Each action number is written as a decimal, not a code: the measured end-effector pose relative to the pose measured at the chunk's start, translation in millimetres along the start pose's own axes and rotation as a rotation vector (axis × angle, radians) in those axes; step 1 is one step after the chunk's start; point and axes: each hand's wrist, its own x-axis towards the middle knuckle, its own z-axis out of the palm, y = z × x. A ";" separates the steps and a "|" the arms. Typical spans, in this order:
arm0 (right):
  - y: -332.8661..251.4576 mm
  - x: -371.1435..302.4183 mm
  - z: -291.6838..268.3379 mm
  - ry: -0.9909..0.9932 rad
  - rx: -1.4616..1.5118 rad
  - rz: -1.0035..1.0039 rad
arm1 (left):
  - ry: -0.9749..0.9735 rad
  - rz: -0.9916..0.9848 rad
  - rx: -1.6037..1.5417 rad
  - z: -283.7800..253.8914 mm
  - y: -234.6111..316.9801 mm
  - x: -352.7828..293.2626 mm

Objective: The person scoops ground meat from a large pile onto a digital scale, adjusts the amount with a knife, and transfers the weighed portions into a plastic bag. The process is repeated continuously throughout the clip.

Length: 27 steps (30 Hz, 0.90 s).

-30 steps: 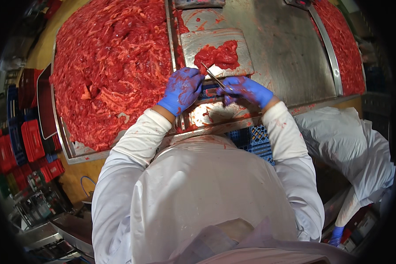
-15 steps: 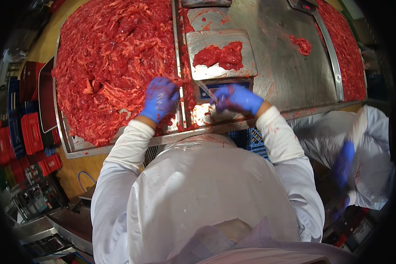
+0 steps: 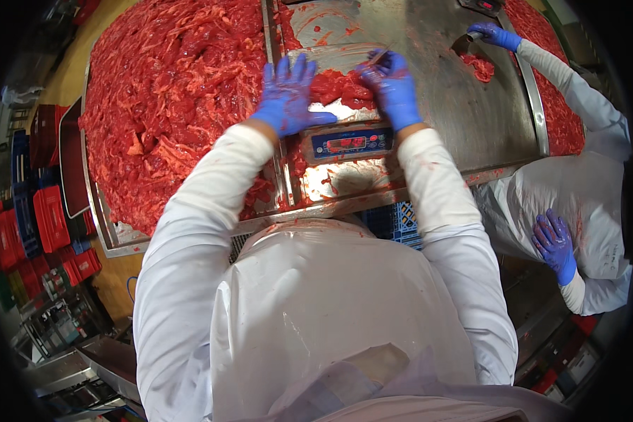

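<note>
My left hand [image 3: 286,98], in a blue glove, is spread open at the left edge of the scale's steel plate [image 3: 355,55], beside the raw meat portion [image 3: 337,90] lying there. At that portion's right end, my right hand [image 3: 392,88] is closed round a knife [image 3: 378,58]. Only a short bit of its blade shows above the fingers; the rest is hidden. Nearer to me, below the plate, sits the scale's blue display panel [image 3: 352,143], lit with red digits.
A large heap of red meat strips [image 3: 176,105] fills the tray on the left, behind a metal divider [image 3: 274,105]. At right, a co-worker's gloved hand [image 3: 496,35] holds a tool by a small meat piece [image 3: 480,68]. Red crates [image 3: 49,216] stand far left.
Both my hands have moved forward to the scale plate, and my left hand has opened from a curled shape. The display is uncovered. The co-worker's arm has reached over the table.
</note>
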 end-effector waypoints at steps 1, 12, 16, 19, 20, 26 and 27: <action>5.6 -3.3 13.4 -0.051 -0.400 -0.166 | -0.005 0.016 -0.002 9.9 16.3 13.7; 1.5 -126.0 -71.2 0.531 0.741 0.414 | 0.000 0.387 -0.577 -11.3 95.9 0.2; -5.5 -99.6 -93.1 0.527 0.898 0.279 | 0.198 -0.083 -0.401 -8.8 -58.0 61.4; 10.4 -114.1 -105.4 0.530 0.485 0.102 | 0.078 -0.492 0.058 -35.7 -120.7 42.8; 39.5 -125.5 -111.7 0.501 0.231 0.101 | -0.090 -0.489 -0.029 -13.6 -155.8 31.3; 46.0 -187.4 -75.9 0.073 -0.400 0.153 | -0.273 -0.352 -0.177 5.9 -100.8 -72.6; 54.0 -187.2 -76.6 0.120 -0.386 0.128 | -0.283 -0.297 -0.224 15.2 -93.6 -90.7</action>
